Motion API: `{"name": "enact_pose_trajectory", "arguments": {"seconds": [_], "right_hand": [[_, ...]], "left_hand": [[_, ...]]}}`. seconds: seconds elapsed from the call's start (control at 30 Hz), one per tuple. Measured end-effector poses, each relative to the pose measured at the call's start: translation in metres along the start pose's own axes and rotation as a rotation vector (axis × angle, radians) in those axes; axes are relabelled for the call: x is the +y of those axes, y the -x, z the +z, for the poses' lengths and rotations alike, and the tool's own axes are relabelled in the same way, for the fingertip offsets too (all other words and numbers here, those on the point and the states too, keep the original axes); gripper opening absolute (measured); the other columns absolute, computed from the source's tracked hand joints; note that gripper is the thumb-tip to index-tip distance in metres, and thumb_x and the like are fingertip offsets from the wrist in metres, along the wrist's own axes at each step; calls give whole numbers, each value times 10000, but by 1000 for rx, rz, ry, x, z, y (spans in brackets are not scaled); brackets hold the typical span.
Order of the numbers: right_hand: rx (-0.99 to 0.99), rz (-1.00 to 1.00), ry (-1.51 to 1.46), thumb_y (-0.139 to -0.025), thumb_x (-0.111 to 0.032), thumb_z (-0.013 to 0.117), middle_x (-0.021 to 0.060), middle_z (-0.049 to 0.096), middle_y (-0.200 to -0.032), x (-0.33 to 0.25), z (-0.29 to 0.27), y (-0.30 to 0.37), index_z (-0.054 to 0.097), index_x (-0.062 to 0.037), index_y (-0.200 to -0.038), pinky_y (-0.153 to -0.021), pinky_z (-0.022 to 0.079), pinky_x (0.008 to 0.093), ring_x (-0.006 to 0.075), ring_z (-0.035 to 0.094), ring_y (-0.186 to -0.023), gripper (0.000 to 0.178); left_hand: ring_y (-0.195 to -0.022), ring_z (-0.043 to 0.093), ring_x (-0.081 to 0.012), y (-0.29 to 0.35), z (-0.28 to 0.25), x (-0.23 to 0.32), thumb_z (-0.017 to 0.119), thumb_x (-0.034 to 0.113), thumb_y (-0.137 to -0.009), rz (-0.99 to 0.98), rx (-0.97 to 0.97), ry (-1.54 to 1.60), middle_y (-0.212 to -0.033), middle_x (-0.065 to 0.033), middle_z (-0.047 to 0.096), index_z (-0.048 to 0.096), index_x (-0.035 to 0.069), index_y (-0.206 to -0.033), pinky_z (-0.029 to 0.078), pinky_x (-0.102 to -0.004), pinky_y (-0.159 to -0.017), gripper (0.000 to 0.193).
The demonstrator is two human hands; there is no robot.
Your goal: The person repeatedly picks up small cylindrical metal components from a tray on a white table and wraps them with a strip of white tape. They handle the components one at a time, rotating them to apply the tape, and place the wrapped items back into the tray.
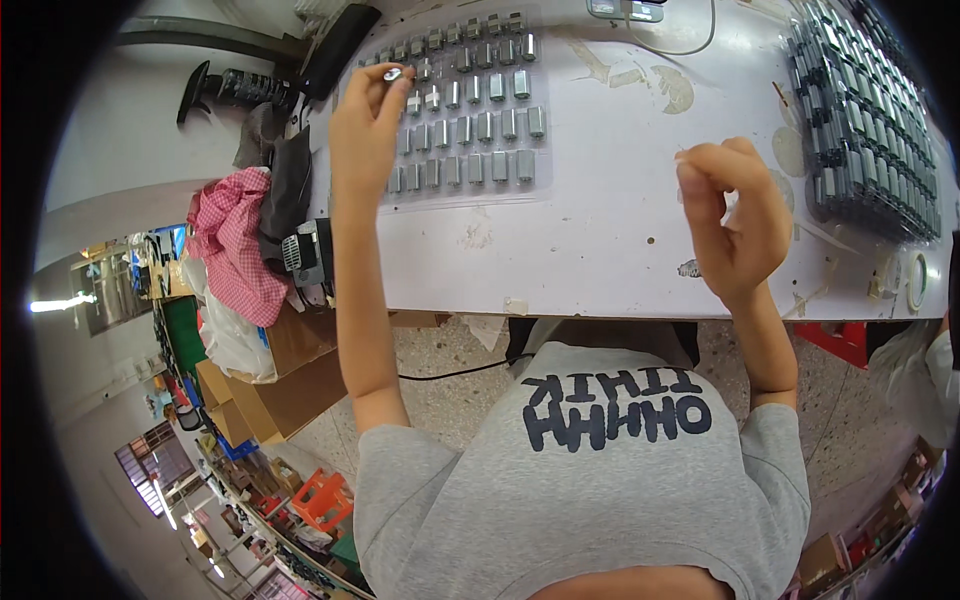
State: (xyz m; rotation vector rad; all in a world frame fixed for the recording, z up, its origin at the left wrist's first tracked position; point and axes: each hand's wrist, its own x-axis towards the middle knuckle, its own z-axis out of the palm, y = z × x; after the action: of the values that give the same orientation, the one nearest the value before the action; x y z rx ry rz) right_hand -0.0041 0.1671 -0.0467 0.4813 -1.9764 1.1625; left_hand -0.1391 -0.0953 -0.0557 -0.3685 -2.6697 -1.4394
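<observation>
My left hand [366, 120] is raised over the near left corner of a clear tray [462, 190] of small silver cylindrical parts [486, 128] set in rows. Its thumb and fingertips pinch one small silver part [392, 74]. My right hand [735, 215] hovers above the bare white tabletop [600, 220] to the right of the tray, fingers curled together; whether anything thin is pinched in it is too small to tell.
A stack of trays filled with the same kind of parts [865, 120] sits at the far right. A roll of tape [915, 282] lies near the right edge. A red checked cloth [238, 240], a dark tool [305, 255] and cardboard boxes [285, 385] crowd the table's left end.
</observation>
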Motion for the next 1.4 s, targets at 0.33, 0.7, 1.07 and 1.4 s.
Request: {"name": "enact_pose_trajectory", "arguments": {"seconds": [0.33, 0.7, 1.07, 1.4], "right_hand": [[-6, 77, 12, -732, 47, 590, 20, 502, -598, 8, 0, 0, 551, -15, -806, -377, 246, 202, 76, 349, -432, 105], [-19, 125, -14, -746, 39, 585, 28, 501, -620, 5, 0, 0, 553, -16, -807, -406, 280, 202, 73, 369, -462, 88], [-43, 473, -512, -844, -30, 487, 40, 575, -754, 4, -7, -4, 557, -13, -906, -559, 406, 201, 82, 518, -632, 95], [-209, 508, -345, -838, -4, 474, 23, 565, -646, -3, -10, -7, 561, -59, -1050, -449, 359, 170, 47, 433, -480, 236]], "left_hand": [[-731, 581, -181, -45, 22, -31, 616, 85, -740, 222, -61, -255, -859, -72, 583, 603, 73, -939, 453, -273, -653, 199], [-788, 527, -237, -25, 18, -31, 582, 84, -759, 454, -15, -526, -855, -69, 563, 616, 61, -900, 422, -320, -672, 147], [-830, 485, -220, 6, 22, -9, 607, 228, -761, 232, -76, -684, -852, -47, 553, 615, 94, -915, 404, -339, -741, 204], [-817, 489, -221, 4, 30, -4, 640, 179, -720, 161, -91, -535, -871, -53, 564, 544, 84, -953, 393, -328, -731, 270]]}}
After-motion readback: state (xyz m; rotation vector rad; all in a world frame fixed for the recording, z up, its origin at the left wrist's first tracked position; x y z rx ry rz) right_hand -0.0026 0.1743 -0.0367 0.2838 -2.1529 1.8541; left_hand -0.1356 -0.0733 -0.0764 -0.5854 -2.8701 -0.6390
